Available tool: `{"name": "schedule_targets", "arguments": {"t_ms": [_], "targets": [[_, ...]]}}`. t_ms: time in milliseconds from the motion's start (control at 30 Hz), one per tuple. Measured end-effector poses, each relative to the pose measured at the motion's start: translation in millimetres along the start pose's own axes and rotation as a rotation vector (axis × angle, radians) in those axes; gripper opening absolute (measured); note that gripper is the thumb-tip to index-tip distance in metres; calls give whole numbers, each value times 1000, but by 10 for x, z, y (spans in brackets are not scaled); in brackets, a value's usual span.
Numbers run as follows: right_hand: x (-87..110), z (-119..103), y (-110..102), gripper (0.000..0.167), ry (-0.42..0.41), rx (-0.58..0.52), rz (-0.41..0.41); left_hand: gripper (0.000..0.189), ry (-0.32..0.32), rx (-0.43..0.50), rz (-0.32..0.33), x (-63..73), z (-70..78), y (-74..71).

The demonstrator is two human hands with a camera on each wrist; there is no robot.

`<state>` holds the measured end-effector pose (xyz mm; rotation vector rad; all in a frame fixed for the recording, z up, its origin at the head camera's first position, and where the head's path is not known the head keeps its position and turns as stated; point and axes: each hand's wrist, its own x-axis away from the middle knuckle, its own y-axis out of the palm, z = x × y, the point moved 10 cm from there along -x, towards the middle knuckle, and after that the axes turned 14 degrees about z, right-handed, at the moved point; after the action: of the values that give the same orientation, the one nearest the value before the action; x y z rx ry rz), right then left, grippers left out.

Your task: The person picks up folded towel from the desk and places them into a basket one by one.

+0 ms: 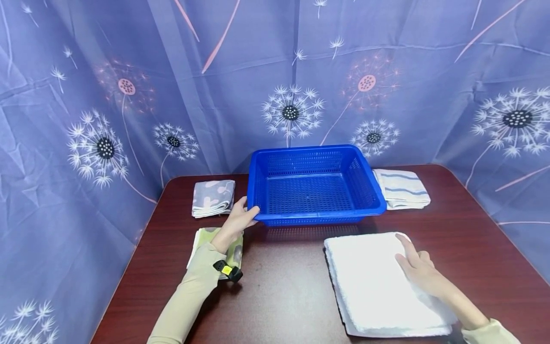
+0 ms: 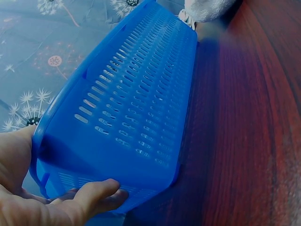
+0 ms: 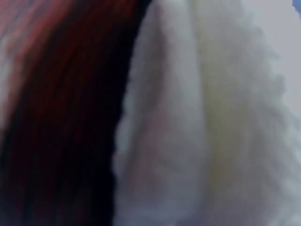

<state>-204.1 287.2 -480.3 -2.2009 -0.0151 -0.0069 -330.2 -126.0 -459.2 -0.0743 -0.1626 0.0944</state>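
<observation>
A blue perforated plastic basket [image 1: 307,191] stands at the back of the table, with nothing inside it. My left hand [image 1: 239,220] grips its rim at the near left corner; in the left wrist view the fingers [image 2: 96,194] lie against the basket's side [image 2: 136,108]. Toward the front right is a thick folded white towel [image 1: 378,286]. My right hand [image 1: 423,274] rests at that towel's right side, index finger stretched out near the far corner and thumb on top. The right wrist view is blurred, filled by the towel's layered edge [image 3: 174,141].
A folded grey-and-pink cloth [image 1: 212,197] lies left of the basket. Partly under my left forearm is a green patterned cloth [image 1: 234,251]. A white cloth with blue stripes [image 1: 401,188] sits at the basket's right. Behind the dark red table [image 1: 275,286] hangs a blue dandelion-print curtain [image 1: 232,114].
</observation>
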Motion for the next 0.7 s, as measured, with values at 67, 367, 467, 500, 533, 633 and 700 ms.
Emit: {"name": "schedule_targets", "arguments": {"t_ms": [67, 367, 467, 500, 533, 633, 700], "targets": [[-2, -10, 8, 62, -3, -1, 4, 52, 2, 0, 0, -1, 4, -1], [10, -73, 65, 63, 9, -19, -14, 53, -3, 11, -14, 11, 4, 4], [17, -90, 76, 63, 14, -20, -15, 52, 2, 12, -11, 10, 15, -2], [20, -98, 81, 64, 15, -26, -15, 52, 4, 9, -8, 9, 16, -4], [22, -103, 85, 64, 14, -29, -13, 52, 4, 7, -4, 9, 17, -6], [30, -121, 105, 64, 13, -39, -10, 52, 1, 4, -4, 10, 13, 0], [36, -132, 123, 64, 14, -41, -10, 53, 0, 8, -7, 11, 12, 6]]}}
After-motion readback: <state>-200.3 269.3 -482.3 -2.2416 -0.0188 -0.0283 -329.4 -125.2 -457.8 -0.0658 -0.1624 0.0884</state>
